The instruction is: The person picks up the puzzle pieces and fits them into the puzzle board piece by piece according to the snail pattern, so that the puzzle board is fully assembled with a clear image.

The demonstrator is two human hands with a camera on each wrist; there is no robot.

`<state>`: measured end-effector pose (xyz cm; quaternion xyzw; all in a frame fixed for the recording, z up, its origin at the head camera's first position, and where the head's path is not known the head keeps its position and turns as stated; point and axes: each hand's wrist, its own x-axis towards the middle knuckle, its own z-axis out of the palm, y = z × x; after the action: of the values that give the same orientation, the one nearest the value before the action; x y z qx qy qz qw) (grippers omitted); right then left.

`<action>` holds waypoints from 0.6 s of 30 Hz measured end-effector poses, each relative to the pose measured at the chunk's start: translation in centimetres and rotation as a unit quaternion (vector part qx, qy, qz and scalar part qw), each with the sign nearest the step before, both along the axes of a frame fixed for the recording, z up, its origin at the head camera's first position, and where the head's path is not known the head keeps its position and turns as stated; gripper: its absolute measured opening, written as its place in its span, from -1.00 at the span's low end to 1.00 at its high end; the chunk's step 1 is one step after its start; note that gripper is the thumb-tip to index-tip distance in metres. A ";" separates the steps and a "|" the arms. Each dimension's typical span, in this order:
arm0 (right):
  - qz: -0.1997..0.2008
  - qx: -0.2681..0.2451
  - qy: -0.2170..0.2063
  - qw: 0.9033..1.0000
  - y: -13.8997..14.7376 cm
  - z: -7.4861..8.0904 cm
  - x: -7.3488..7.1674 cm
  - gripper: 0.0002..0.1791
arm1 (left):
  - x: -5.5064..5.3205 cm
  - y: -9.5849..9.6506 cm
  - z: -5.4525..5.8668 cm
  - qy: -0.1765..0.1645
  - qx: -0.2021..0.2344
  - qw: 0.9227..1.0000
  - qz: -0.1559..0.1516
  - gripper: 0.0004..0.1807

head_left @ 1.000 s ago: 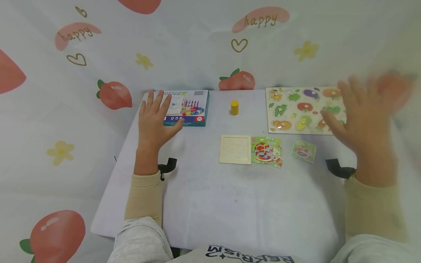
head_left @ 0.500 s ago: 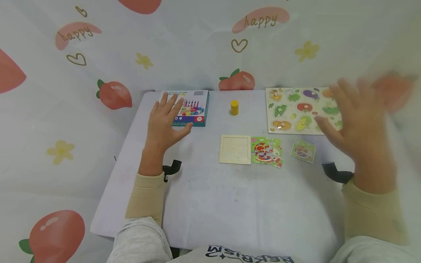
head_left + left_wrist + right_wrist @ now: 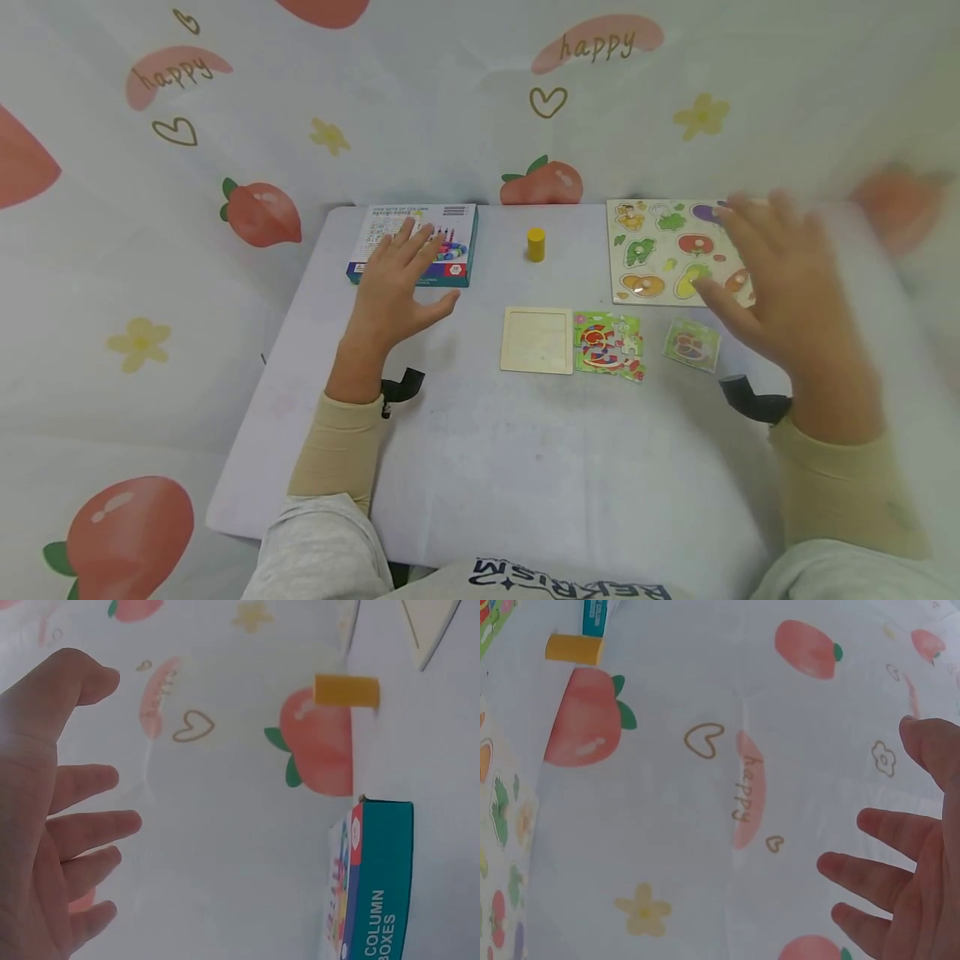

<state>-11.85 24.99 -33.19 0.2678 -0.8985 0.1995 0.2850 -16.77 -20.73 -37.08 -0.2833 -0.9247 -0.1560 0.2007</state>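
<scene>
My left hand hovers above the table with fingers spread, in front of a teal-edged box whose side reads "COLUMN BOXES". It holds nothing. My right hand, a little blurred, is raised at the right with its fingers apart and nothing in them; it hides the right part of a vegetable peg puzzle board. Between the hands lie a bare wooden puzzle tray, a green and red jigsaw touching its right side, and a small square picture card. Both wrist views show the hands touching nothing.
A yellow cylinder stands upright near the back of the white table. Behind the table hangs a white cloth printed with peaches, hearts and flowers. Each wrist wears a black camera mount.
Both raised hands have drifted inward: the left to the right and slightly toward me, the right to the left. More of the box shows now, and less of the vegetable board. The table objects stay put.
</scene>
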 end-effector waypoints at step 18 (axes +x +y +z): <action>0.052 0.009 -0.030 0.998 -2.3 -1.4 -0.2 -0.13 | 0.0 1.8 -1.1 -0.029 -0.021 0.998 -0.051 -0.20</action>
<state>-12.07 22.67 -34.58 0.3106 -0.8933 0.2137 0.2448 -16.81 -18.91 -38.16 -0.3293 -0.9177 -0.1549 0.1592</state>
